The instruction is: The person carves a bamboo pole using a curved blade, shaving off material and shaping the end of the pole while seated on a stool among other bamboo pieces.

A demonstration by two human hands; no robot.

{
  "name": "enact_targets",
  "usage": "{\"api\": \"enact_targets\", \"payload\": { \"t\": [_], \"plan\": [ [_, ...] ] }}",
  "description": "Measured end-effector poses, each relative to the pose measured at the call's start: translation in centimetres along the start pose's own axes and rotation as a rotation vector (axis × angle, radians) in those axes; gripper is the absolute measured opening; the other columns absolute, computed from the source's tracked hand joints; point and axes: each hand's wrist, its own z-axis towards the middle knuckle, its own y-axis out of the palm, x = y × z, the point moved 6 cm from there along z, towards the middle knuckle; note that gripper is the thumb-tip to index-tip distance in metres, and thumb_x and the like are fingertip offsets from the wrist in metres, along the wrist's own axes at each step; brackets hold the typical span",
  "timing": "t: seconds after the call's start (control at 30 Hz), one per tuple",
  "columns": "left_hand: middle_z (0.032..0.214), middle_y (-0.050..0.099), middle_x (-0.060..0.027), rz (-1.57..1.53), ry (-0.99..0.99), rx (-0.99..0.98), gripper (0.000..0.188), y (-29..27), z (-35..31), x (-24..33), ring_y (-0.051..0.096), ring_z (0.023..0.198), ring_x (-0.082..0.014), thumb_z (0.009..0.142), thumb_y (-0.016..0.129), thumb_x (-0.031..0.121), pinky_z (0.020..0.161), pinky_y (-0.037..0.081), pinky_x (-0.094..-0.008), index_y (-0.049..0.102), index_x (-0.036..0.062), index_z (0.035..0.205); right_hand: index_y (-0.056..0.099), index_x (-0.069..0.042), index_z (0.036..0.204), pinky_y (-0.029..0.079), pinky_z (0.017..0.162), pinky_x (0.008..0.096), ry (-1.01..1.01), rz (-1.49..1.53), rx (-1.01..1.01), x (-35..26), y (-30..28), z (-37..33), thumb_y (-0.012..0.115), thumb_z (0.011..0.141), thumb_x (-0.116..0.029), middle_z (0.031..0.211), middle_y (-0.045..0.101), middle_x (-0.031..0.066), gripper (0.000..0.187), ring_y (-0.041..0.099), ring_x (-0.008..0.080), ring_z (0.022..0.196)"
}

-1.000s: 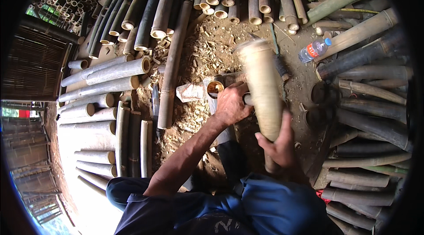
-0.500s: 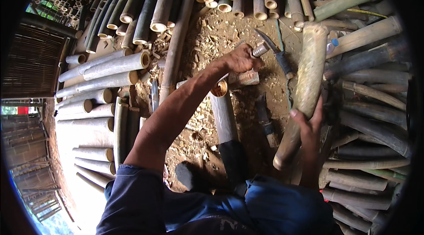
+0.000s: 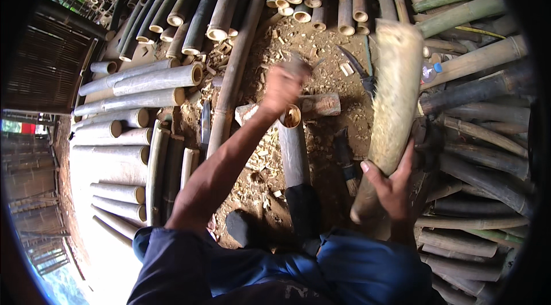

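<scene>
My right hand (image 3: 393,187) grips the lower end of a thick, pale, rough bamboo section (image 3: 395,84) that stands nearly upright at the right. My left hand (image 3: 283,86) is stretched forward over the chip-strewn ground. It is closed in a fist around a pale, blurred handle-like thing (image 3: 297,64); I cannot make out what it is. Just below that hand a narrow bamboo stub (image 3: 293,144) with an open top stands between my legs. A short log (image 3: 319,104) lies behind the stub. A curved blade (image 3: 359,70) lies on the ground between the fist and the thick section.
Long bamboo poles ring the spot: cut pale ones (image 3: 143,81) at the left, dark ones (image 3: 229,12) at the back, greenish ones (image 3: 488,104) at the right. A dark-handled knife (image 3: 344,158) lies beside the stub. A bottle with a blue cap (image 3: 429,70) lies by the thick section.
My right hand has swung the thick bamboo section from the middle out to the right. My left arm has stretched forward and the fist now blurs above the stub.
</scene>
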Motion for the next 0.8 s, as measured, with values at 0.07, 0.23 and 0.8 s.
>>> {"api": "enact_targets", "payload": {
  "t": [0.07, 0.23, 0.8],
  "plan": [
    [0.077, 0.05, 0.0011, 0.145, -0.009, 0.392, 0.017, -2.8, 0.1, 3.1, 0.048, 0.065, -0.0099, 0.093, 0.07, 0.018, 0.05, 0.044, -0.03, 0.057, 0.0071, 0.097, 0.024, 0.009, 0.152, 0.042, 0.108, 0.0436, 0.066, 0.028, 0.114, 3.5, -0.2, -2.2, 0.082, 0.082, -0.014, 0.136, 0.051, 0.0227, 0.094, 0.053, 0.0305, 0.123],
    [0.096, 0.055, -0.0116, -0.134, -0.107, 0.629, 0.027, -9.0, 2.7, 3.1, 0.06, 0.092, -0.0266, 0.094, 0.064, 0.015, 0.09, 0.056, -0.0616, 0.053, -0.0005, 0.113, 0.028, 0.012, 0.151, 0.045, 0.107, 0.0433, 0.438, -0.146, -0.078, 11.8, 2.6, -8.1, 0.086, 0.08, -0.021, 0.137, 0.052, 0.0281, 0.097, 0.054, 0.0333, 0.127],
    [0.089, 0.072, -0.0176, 1.178, -0.122, 0.545, 0.052, -21.7, 0.4, 2.5, 0.07, 0.08, -0.0268, 0.067, 0.085, 0.029, 0.074, 0.057, -0.0375, 0.071, -0.0045, 0.104, 0.05, -0.002, 0.14, 0.048, 0.1, 0.0478, -0.036, -0.504, -0.126, 12.3, 7.8, -9.9, 0.076, 0.086, -0.016, 0.127, 0.059, 0.0239, 0.062, 0.059, 0.0408, 0.117]
  ]
}}
